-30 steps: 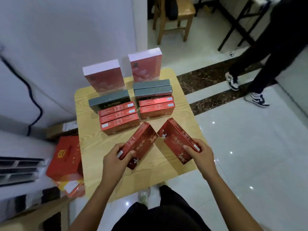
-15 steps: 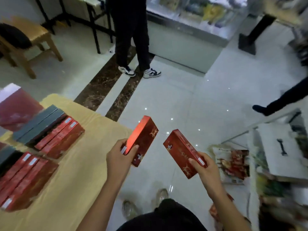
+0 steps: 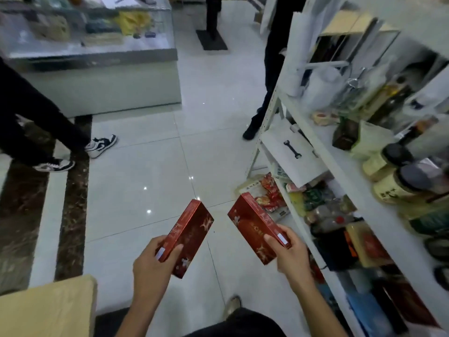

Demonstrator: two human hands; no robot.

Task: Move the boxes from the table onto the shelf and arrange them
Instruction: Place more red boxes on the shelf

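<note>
Pale wood at the lower left, that's the table corner (image 3: 48,310), with none of its boxes in shot. Left hand (image 3: 151,263) is wrapped round the near end of the left box (image 3: 192,235), thumb across its red face, the box angled up over the glossy floor tiles (image 3: 145,186). A clear gap, then the right box (image 3: 252,227), gripped at its near end by the right hand (image 3: 292,254). Both are airborne, neither shelved yet. Down the right runs the white shelf (image 3: 349,176), crowded with jars and packets. I'd pick a bare stretch first, lead with the right box, square it to the board's lip and slide it in rather than drop it. There's plenty of room over the tiles. Mind the shelf's front edge and the bystander's leg (image 3: 269,76) at its far end.
</note>
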